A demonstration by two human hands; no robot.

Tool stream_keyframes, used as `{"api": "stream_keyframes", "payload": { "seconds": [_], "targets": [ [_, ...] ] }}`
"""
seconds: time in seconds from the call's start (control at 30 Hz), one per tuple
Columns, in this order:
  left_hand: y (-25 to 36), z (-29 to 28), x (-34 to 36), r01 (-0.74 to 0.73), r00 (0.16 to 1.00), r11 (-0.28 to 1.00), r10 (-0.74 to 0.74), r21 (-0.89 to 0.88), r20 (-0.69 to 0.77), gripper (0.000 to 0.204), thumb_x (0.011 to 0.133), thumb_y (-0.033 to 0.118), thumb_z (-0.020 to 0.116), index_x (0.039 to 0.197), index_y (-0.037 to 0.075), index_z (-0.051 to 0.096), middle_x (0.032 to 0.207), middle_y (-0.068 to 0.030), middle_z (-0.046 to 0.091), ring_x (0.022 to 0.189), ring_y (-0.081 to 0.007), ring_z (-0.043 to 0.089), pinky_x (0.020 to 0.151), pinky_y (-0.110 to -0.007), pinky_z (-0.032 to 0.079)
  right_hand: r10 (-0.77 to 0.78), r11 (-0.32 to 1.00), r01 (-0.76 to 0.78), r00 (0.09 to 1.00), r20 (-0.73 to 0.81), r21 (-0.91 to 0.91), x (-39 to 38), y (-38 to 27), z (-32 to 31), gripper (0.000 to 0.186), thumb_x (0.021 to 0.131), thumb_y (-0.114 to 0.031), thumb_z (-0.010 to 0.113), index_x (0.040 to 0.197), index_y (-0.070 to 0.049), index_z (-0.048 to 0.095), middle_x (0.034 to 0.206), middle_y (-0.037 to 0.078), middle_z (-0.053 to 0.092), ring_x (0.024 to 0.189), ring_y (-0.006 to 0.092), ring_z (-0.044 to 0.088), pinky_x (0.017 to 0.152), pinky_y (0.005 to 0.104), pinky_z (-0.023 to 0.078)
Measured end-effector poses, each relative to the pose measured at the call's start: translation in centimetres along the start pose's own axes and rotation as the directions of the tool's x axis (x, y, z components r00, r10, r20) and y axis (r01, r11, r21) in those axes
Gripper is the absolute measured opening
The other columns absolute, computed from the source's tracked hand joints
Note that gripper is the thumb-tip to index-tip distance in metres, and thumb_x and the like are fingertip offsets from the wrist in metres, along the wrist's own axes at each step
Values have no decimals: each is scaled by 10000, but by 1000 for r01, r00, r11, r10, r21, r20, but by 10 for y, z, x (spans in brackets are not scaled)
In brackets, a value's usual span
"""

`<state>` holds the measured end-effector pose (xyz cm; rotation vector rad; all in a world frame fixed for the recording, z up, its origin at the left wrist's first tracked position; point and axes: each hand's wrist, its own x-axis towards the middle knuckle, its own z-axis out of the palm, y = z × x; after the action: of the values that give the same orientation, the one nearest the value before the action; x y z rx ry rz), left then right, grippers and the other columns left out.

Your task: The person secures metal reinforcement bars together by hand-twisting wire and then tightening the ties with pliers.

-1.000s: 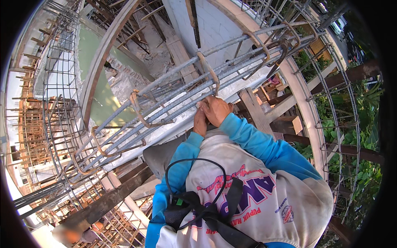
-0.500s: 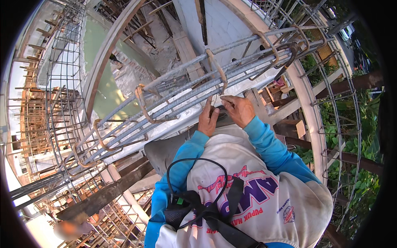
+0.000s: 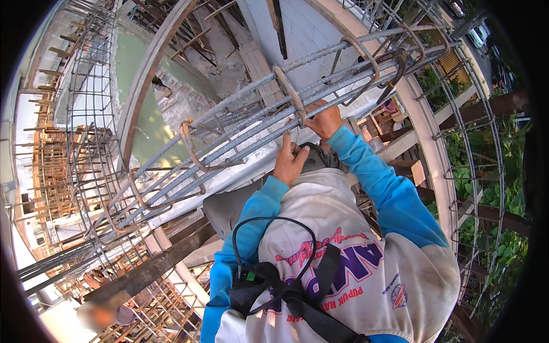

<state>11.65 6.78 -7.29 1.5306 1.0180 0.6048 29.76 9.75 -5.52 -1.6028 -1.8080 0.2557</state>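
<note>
Steel rebar cage [image 3: 240, 143] over formwork, right hand [image 3: 325, 121] gripping a stirrup [image 3: 289, 94], left hand [image 3: 290, 161] loosely open beside it

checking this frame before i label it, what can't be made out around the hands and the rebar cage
- Head view: whatever the left hand pinches is too small to tell; thin wire seems likely.
- Right hand: its fingertips are hidden behind a rebar stirrup.
- Rebar cage: its far lower end is lost in fisheye bending near the rim.
- Person at lower left: blurred.

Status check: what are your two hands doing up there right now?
Left hand just under the rebar cage. Right hand at the rusty stirrup. Nothing in the way.
</note>
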Motion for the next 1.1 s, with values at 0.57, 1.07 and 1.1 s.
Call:
{"api": "stream_keyframes", "payload": {
  "seconds": [0.57,1.07,1.1],
  "targets": [
    [2,-12,0,-114,993,950,100,291,64,704,832,109,612,1451,114,275,582,-96,508,522,-217,499,540,-339,414,-110,993,113,992,-57,41,2,5,4,422,682,-64,711,1077,-158,597,1062,110,581,953,338,573,771,424,488],
    [-2,-14,4,-112,993,939,91,325,79,696,830,86,594,1449,164,285,564,-110,475,499,-268,480,537,-363,411,-408,902,422,902,144,-86,13,36,-19,299,722,-103,691,1006,-191,665,1073,43,583,981,262,574,795,374,494],
    [-1,-15,3,-102,994,931,84,349,66,698,828,82,593,1448,172,286,568,-112,478,503,-275,481,542,-364,416,-405,904,419,902,147,-84,14,39,-19,299,722,-103,691,1006,-191,665,1073,43,583,981,262,574,795,374,494]
  ]
}}
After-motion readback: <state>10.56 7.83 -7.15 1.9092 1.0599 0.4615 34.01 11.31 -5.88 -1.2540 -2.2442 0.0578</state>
